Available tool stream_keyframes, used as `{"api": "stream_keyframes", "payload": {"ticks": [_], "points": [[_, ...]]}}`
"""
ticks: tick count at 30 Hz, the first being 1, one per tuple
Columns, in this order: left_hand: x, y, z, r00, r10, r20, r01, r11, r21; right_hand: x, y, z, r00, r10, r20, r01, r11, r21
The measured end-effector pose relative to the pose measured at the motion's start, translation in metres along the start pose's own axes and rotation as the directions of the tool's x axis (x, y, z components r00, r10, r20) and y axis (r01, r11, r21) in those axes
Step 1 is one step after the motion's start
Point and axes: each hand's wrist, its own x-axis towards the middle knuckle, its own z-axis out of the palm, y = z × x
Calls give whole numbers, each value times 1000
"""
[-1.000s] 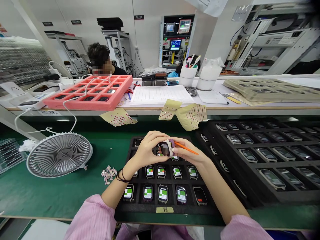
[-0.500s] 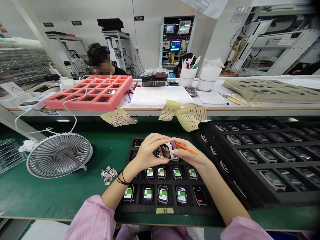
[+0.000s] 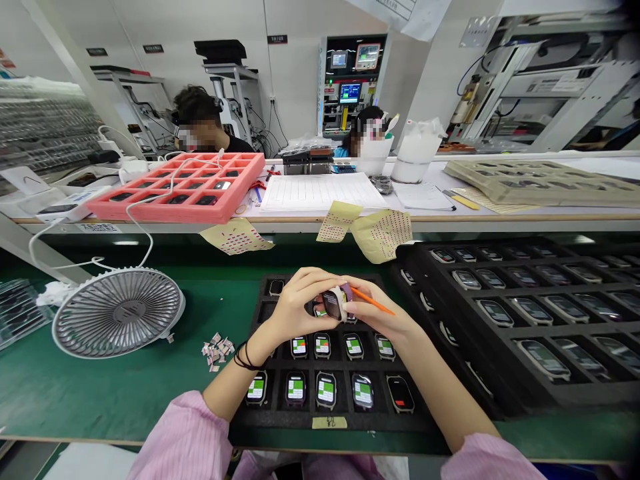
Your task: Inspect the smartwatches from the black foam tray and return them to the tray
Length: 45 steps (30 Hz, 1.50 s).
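Observation:
My left hand (image 3: 299, 301) grips a smartwatch (image 3: 332, 304) by its edges, thumb below and fingers above, with its dark screen turned to the left. My right hand (image 3: 376, 308) is closed around a thin orange stick (image 3: 371, 300), and its fingertips touch the back side of the watch. A purple part (image 3: 347, 291) shows at the watch's back; what it is I cannot tell. Beneath both hands lies a black foam tray (image 3: 345, 419) of watches, most with lit green-and-white screens. One watch (image 3: 401, 393) at its front right has a dark screen with a red mark.
At the left stands a grey fan (image 3: 120, 312), near a small pile of paper-like pieces (image 3: 217, 351). Stacked black trays (image 3: 500, 347) of watches rise at the right. A shelf (image 3: 295, 223) carries a pink foam tray (image 3: 220, 212) and papers (image 3: 320, 193). Two people sit beyond.
My hands keep almost the same hold on the watch; the orange stick has shifted very slightly. Behind the shelf, the two people's heads have moved.

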Motion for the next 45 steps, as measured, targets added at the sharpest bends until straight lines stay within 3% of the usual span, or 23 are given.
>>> {"api": "stream_keyframes", "payload": {"ticks": [19,22,24,26,29,31,38,45], "points": [[3,4,-5,1000,-16,7,16,998,-60,-2,-1,0,999,-38,18,39,999,-32],[4,4,-7,1000,-13,-5,13,999,-53,-2,-4,-1,990,-114,-80,106,989,-100],[3,3,-9,1000,-14,-24,13,999,-53,-5,-9,-3,948,-253,-192,223,961,-164],[2,1,-10,999,-39,-24,37,996,-76,-11,-15,-5,875,-410,-256,353,904,-243],[-1,0,-9,994,-106,17,108,981,-162,-23,-22,-4,767,-590,-252,479,788,-388],[-2,0,-8,990,-134,40,140,968,-208,-30,-22,-2,724,-654,-219,510,722,-468],[-4,3,-6,986,-161,35,164,969,-186,-32,-17,4,725,-660,-195,491,695,-525],[-7,3,-4,981,-192,15,192,973,-127,-33,-14,13,652,-732,-194,515,616,-596]]}}
